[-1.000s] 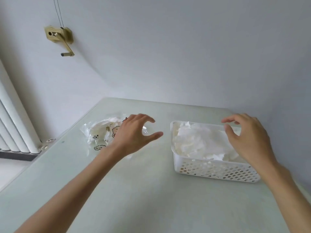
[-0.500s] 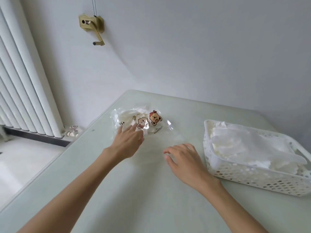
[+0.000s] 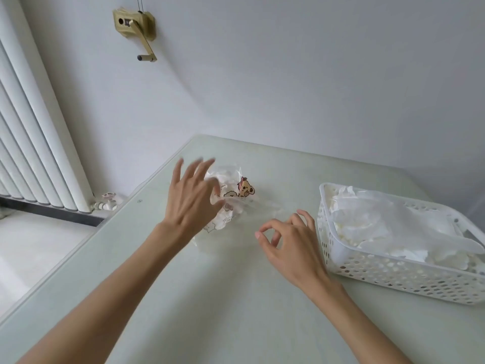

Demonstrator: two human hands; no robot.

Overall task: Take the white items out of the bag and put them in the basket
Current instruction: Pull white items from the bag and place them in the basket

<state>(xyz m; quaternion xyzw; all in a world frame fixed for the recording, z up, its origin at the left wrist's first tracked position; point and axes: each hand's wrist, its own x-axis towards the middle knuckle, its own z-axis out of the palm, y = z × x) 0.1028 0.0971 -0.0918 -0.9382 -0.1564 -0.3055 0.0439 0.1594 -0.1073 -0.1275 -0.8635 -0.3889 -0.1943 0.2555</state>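
The table [image 3: 210, 298] carries everything, a wall behind it and a radiator [image 3: 31, 143] off its left edge. At its right end sits the basket [image 3: 393, 274], already heaped with white items [image 3: 372, 227] — most of the task looks done. The bag [image 3: 236, 203], clear with cartoon bears, lies left of the basket and apart from it; some white shows inside, so a little seems left to move. The left hand [image 3: 191, 198] hovers over the bag, fingers spread and blurred, gripping nothing I can see. The right hand [image 3: 286, 237] sits near the bag's clear end, thumb and forefinger curled toward a pinch — whether they hold film, I cannot tell. Bare table in front gives open room; the bag is near the left edge.
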